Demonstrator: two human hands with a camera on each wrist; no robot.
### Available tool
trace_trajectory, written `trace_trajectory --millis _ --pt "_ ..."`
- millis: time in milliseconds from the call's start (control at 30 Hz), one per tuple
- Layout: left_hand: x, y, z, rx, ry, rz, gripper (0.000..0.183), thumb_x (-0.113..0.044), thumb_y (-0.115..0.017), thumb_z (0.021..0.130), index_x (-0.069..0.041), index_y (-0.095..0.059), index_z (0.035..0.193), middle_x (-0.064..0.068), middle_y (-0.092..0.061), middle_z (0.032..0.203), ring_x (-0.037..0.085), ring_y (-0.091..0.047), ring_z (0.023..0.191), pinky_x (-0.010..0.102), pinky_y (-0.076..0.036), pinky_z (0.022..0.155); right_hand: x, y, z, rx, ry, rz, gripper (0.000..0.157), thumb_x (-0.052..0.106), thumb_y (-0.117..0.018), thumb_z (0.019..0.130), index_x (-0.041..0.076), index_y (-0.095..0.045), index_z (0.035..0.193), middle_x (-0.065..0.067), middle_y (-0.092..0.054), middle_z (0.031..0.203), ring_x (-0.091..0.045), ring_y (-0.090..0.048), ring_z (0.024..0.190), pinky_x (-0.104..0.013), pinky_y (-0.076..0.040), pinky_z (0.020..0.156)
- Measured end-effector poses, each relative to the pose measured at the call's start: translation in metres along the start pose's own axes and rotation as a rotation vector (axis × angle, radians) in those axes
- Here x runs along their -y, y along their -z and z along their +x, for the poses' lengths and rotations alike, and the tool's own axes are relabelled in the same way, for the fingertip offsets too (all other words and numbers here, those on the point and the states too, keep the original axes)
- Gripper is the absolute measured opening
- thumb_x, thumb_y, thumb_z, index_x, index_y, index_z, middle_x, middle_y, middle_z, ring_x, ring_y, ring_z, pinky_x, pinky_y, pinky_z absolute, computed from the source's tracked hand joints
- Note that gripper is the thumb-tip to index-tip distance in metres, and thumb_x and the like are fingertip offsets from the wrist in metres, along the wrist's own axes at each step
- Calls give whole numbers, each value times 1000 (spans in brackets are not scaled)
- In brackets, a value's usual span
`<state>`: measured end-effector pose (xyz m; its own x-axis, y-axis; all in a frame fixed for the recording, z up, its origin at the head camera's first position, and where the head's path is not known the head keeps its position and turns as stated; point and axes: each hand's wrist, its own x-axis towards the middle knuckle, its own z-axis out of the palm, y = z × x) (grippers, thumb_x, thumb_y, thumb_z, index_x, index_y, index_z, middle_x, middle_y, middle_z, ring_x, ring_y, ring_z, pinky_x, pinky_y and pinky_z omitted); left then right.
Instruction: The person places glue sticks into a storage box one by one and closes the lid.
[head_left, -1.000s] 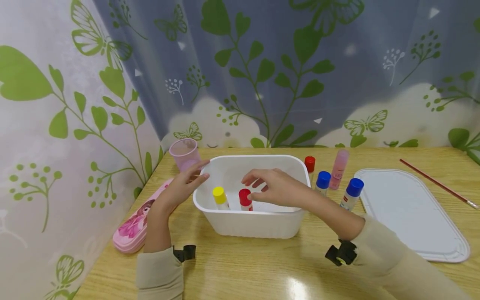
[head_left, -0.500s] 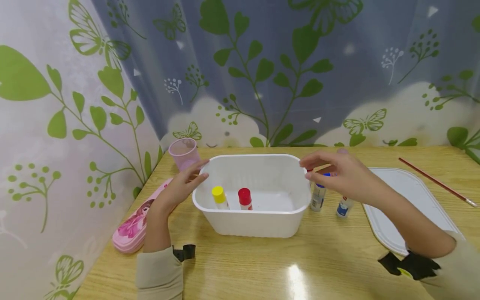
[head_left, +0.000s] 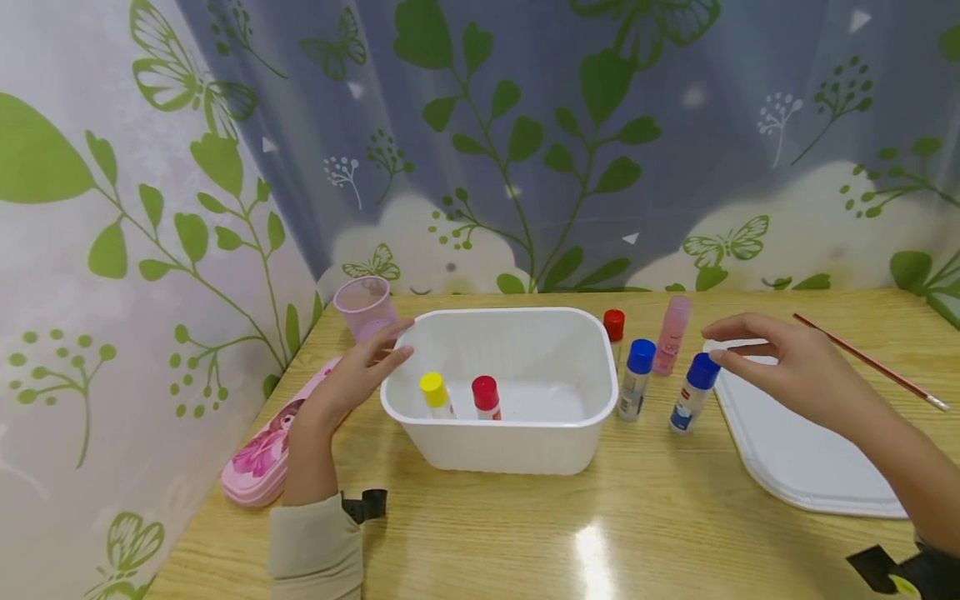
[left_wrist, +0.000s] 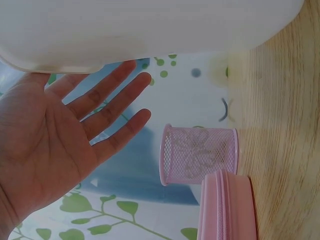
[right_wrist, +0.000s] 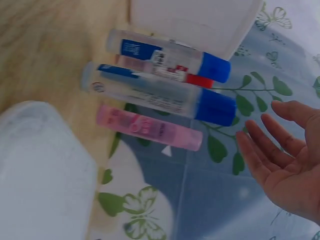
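A white plastic bin (head_left: 502,450) holds a yellow-capped glue stick (head_left: 433,390) and a red-capped glue stick (head_left: 486,395), both upright. My left hand (head_left: 351,383) rests at the bin's left rim, its fingers extended in the left wrist view. To the right of the bin, my right hand (head_left: 795,367) hovers beside the blue cap of a glue stick (head_left: 690,400), with thumb and fingers apart. The right wrist view shows a gap between that hand (right_wrist: 287,160) and the blue caps. Another blue-capped glue stick (head_left: 636,383) stands nearer the bin.
A red-capped stick (head_left: 614,327) and a pink tube (head_left: 672,337) stand behind the blue-capped ones. A white board (head_left: 802,450) and a pencil (head_left: 870,361) lie at right. On the left are a pink pencil case (head_left: 262,454) and a pink mesh cup (head_left: 365,310).
My right hand has moved out of the bin and rightward, past the bin's right rim, to the farther blue-capped glue stick. My left hand stays at the left rim.
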<state>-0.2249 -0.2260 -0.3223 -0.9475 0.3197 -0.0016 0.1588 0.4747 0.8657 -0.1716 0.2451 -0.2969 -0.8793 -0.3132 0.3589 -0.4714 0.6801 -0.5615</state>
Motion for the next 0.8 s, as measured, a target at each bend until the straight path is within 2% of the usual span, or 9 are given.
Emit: trace_trajectory --millis 67,100,200,300,433,500,600,733,800 --pt "0 0 0 -1 -3 1 61 -45 -51 92 -22 -30 144 14 -42 132 32 -42 117 48 -38 92 -6 -4 -4 -22 -23 -1 26 15 -62 89 6 -60 114 -14 -59 112 14 -50 87 -10 -44 68" --pt "0 0 0 -1 -4 1 61 -45 -51 92 -22 -30 144 14 -42 132 32 -42 117 48 -38 92 -9 -6 -6 -32 -38 -2 27 16 -62 89 6 -59 115 -14 -59 112 9 -54 87 -10 -44 67" --pt "0 0 0 -2 -7 -2 61 -44 -51 92 -21 -31 144 14 -42 131 32 -42 117 48 -39 92 -15 -15 -11 -50 -85 1 32 18 -62 90 5 -56 118 -16 -59 112 -14 -62 91 -13 -47 66" --pt "0 0 0 -1 -8 -6 60 -43 -51 92 -20 -31 144 14 -43 131 32 -43 116 47 -40 91 -19 -24 -15 -46 -124 20 37 20 -61 90 3 -52 123 -20 -57 114 -38 -59 95 -23 -51 68" --pt "0 0 0 -2 -8 -6 61 -44 -51 92 -21 -31 144 14 -43 130 31 -43 116 47 -40 91 -23 -36 -18 -44 -143 70 41 18 -61 90 -1 -48 124 -27 -54 114 -43 -57 95 -36 -52 69" --pt "1 0 0 -2 -7 -5 61 -44 -51 92 -21 -31 144 14 -43 131 31 -43 116 48 -40 91 -24 -41 -19 -59 -145 82 41 17 -61 90 -3 -47 124 -28 -54 112 -43 -58 94 -37 -52 69" --pt "1 -1 0 2 -10 -11 61 -44 -51 92 -22 -31 144 13 -43 131 31 -43 116 47 -40 91 -25 -46 -20 -87 -142 83 39 16 -60 91 -3 -48 122 -26 -56 109 -41 -59 93 -27 -52 68" --pt "0 -1 -1 1 -9 -14 61 -44 -52 92 -22 -31 144 13 -42 131 31 -43 116 47 -40 91 -25 -50 -20 -117 -131 77 35 14 -59 91 -3 -49 120 -23 -59 105 -37 -57 93 -10 -46 68" --pt "0 -1 -1 0 -8 -13 61 -44 -51 92 -22 -31 144 13 -42 131 31 -43 116 47 -40 91 -24 -50 -20 -123 -130 74 34 14 -59 91 -2 -50 120 -22 -60 104 -37 -57 92 -9 -45 67"
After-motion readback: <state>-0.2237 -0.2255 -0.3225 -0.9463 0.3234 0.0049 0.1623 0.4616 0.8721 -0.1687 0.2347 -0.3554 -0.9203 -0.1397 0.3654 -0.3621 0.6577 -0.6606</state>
